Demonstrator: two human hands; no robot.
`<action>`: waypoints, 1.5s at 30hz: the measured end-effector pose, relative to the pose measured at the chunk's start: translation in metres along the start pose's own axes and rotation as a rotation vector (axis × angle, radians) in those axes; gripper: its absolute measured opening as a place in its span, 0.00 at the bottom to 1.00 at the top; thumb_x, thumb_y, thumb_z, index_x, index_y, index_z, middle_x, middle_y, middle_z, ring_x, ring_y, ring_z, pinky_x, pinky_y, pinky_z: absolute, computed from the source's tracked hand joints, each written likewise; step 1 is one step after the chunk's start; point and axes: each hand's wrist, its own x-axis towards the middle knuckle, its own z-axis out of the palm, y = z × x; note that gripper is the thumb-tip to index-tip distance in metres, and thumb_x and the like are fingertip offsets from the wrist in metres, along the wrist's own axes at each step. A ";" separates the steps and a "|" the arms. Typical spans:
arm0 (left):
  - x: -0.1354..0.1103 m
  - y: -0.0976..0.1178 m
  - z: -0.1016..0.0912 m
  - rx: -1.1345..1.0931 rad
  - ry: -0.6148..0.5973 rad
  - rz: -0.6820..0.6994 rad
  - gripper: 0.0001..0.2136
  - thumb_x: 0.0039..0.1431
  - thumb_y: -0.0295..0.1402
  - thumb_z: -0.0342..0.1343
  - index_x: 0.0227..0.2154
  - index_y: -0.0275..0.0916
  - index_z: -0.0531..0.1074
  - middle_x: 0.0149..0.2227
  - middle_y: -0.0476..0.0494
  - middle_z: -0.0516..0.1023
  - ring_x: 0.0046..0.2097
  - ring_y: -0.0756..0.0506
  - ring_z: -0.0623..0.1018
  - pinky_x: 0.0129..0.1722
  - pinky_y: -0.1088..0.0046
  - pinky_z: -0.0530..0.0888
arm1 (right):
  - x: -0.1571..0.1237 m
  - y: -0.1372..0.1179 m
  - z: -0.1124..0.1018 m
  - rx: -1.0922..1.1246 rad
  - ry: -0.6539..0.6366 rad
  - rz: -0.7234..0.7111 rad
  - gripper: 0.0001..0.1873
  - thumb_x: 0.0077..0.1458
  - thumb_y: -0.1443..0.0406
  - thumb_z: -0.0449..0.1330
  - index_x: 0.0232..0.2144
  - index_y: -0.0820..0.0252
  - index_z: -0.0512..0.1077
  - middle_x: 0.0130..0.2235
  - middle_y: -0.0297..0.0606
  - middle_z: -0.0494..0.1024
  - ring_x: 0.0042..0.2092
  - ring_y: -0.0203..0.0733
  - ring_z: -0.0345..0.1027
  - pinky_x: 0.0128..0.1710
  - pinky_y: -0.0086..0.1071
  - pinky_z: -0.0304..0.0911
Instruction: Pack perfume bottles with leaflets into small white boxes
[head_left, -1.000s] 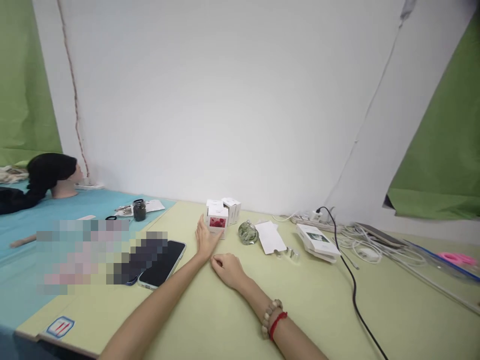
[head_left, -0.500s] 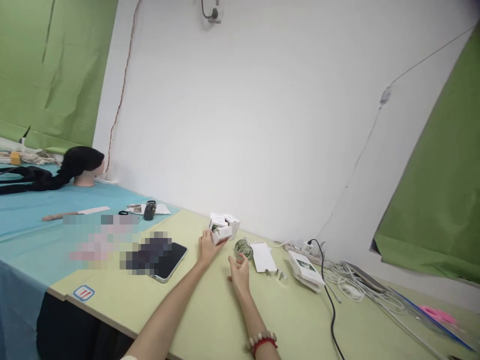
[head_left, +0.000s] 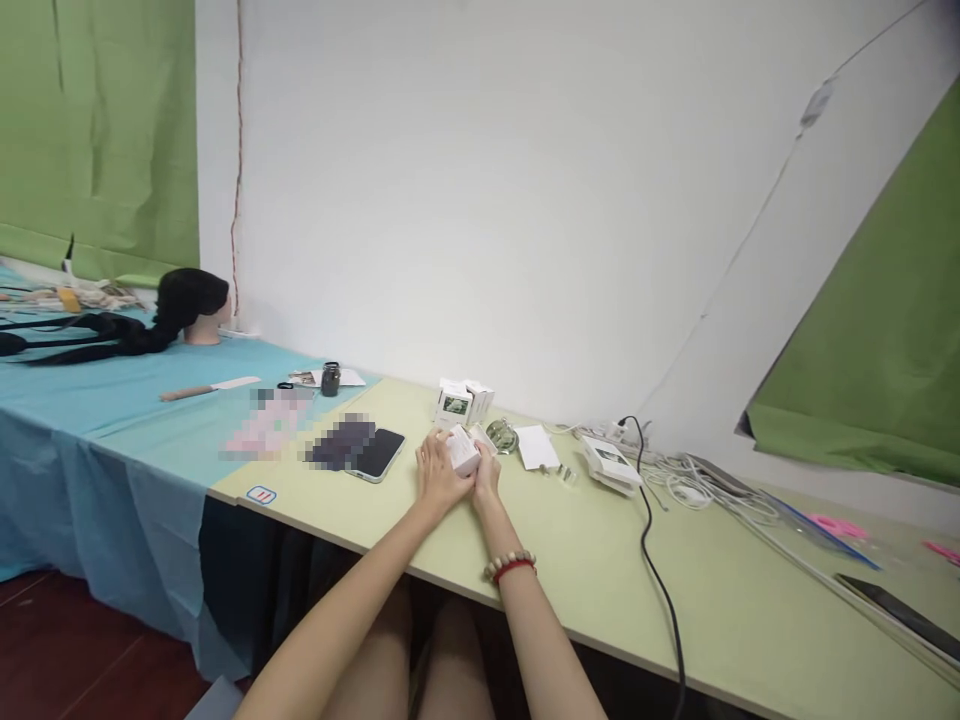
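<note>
Head view: the left hand [head_left: 437, 478] and right hand [head_left: 488, 474] each have their grip closed on a white box [head_left: 463, 450], low over the bench [head_left: 600, 570]. A loose hold could let it slip, I think, and knock the glass bottle [head_left: 504, 436] at its 2 o'clock.

Our small box [head_left: 463, 450] is white against the pale yellow-green table [head_left: 600, 560]. A bracelet [head_left: 511, 565] pairs beige beads with a red cord. A black cable [head_left: 644, 530] crosses the table, a turquoise cloth [head_left: 90, 420] covers the next one, and green backdrops [head_left: 877, 340] flank the white wall [head_left: 487, 200]. The wig [head_left: 180, 300] is black.
</note>
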 end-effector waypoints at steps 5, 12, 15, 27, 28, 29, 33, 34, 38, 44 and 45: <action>0.011 -0.010 -0.003 -0.070 0.043 -0.082 0.37 0.38 0.40 0.61 0.52 0.38 0.53 0.50 0.37 0.66 0.52 0.39 0.66 0.51 0.60 0.58 | -0.003 -0.006 -0.002 0.039 -0.069 -0.033 0.23 0.39 0.52 0.55 0.33 0.65 0.72 0.34 0.42 0.77 0.35 0.43 0.70 0.28 0.31 0.65; 0.012 -0.015 -0.013 0.019 0.078 -0.042 0.36 0.39 0.41 0.60 0.52 0.38 0.56 0.50 0.36 0.66 0.51 0.36 0.65 0.50 0.58 0.57 | -0.005 -0.021 -0.007 -0.044 0.023 -0.344 0.27 0.38 0.59 0.60 0.44 0.58 0.69 0.48 0.43 0.69 0.44 0.44 0.66 0.39 0.36 0.64; 0.012 -0.012 -0.014 0.034 0.079 -0.045 0.34 0.42 0.41 0.59 0.52 0.38 0.55 0.50 0.35 0.65 0.51 0.36 0.64 0.49 0.57 0.58 | -0.011 -0.030 -0.009 -0.267 -0.026 -0.596 0.13 0.47 0.60 0.54 0.34 0.57 0.75 0.47 0.42 0.69 0.49 0.44 0.61 0.49 0.40 0.58; 0.016 -0.004 -0.008 0.088 0.093 -0.134 0.30 0.46 0.42 0.56 0.52 0.35 0.56 0.49 0.34 0.65 0.51 0.37 0.64 0.48 0.59 0.59 | -0.018 -0.035 -0.009 -0.651 -0.103 -0.509 0.15 0.41 0.53 0.60 0.27 0.57 0.72 0.44 0.40 0.68 0.48 0.44 0.61 0.48 0.36 0.56; 0.016 -0.004 -0.008 0.090 0.075 -0.124 0.32 0.44 0.43 0.57 0.52 0.35 0.56 0.50 0.34 0.65 0.51 0.37 0.63 0.48 0.60 0.59 | -0.017 -0.034 -0.009 -0.622 -0.113 -0.493 0.15 0.42 0.53 0.59 0.25 0.58 0.71 0.43 0.40 0.68 0.47 0.43 0.62 0.47 0.35 0.57; 0.016 -0.004 -0.008 0.097 0.074 -0.133 0.33 0.44 0.43 0.57 0.52 0.35 0.56 0.50 0.34 0.65 0.51 0.37 0.63 0.48 0.60 0.58 | -0.016 -0.032 -0.009 -0.597 -0.124 -0.484 0.14 0.43 0.53 0.58 0.24 0.59 0.70 0.42 0.40 0.68 0.46 0.43 0.62 0.46 0.35 0.57; 0.017 -0.004 -0.006 0.111 0.090 -0.171 0.32 0.45 0.44 0.56 0.52 0.36 0.55 0.50 0.35 0.64 0.52 0.37 0.63 0.48 0.61 0.58 | -0.014 -0.027 -0.008 -0.530 -0.099 -0.495 0.13 0.48 0.57 0.54 0.24 0.60 0.70 0.45 0.40 0.67 0.47 0.41 0.61 0.46 0.34 0.57; 0.017 -0.004 -0.006 0.114 0.097 -0.178 0.33 0.44 0.44 0.57 0.52 0.36 0.55 0.50 0.35 0.64 0.52 0.37 0.63 0.48 0.61 0.58 | -0.014 -0.027 -0.008 -0.508 -0.093 -0.486 0.14 0.49 0.57 0.53 0.23 0.60 0.70 0.45 0.40 0.67 0.48 0.41 0.61 0.45 0.33 0.58; 0.020 -0.007 -0.007 0.115 0.086 -0.186 0.36 0.40 0.44 0.60 0.52 0.36 0.55 0.51 0.34 0.64 0.52 0.36 0.63 0.48 0.61 0.58 | -0.009 -0.024 -0.010 -0.369 -0.118 -0.421 0.19 0.48 0.53 0.54 0.17 0.61 0.71 0.40 0.41 0.70 0.45 0.40 0.64 0.44 0.32 0.58; 0.023 -0.018 -0.012 0.079 0.114 -0.053 0.31 0.48 0.42 0.54 0.53 0.35 0.53 0.53 0.31 0.61 0.56 0.37 0.60 0.53 0.60 0.55 | -0.012 -0.011 -0.007 -0.406 -0.122 -0.416 0.17 0.36 0.52 0.63 0.20 0.61 0.74 0.43 0.40 0.71 0.45 0.41 0.65 0.46 0.33 0.57; 0.023 -0.021 -0.011 0.069 0.126 -0.043 0.30 0.48 0.41 0.54 0.53 0.34 0.52 0.54 0.31 0.61 0.57 0.37 0.59 0.54 0.59 0.54 | -0.014 -0.009 -0.007 -0.436 -0.120 -0.401 0.17 0.36 0.52 0.63 0.21 0.60 0.74 0.44 0.40 0.71 0.43 0.41 0.66 0.45 0.33 0.57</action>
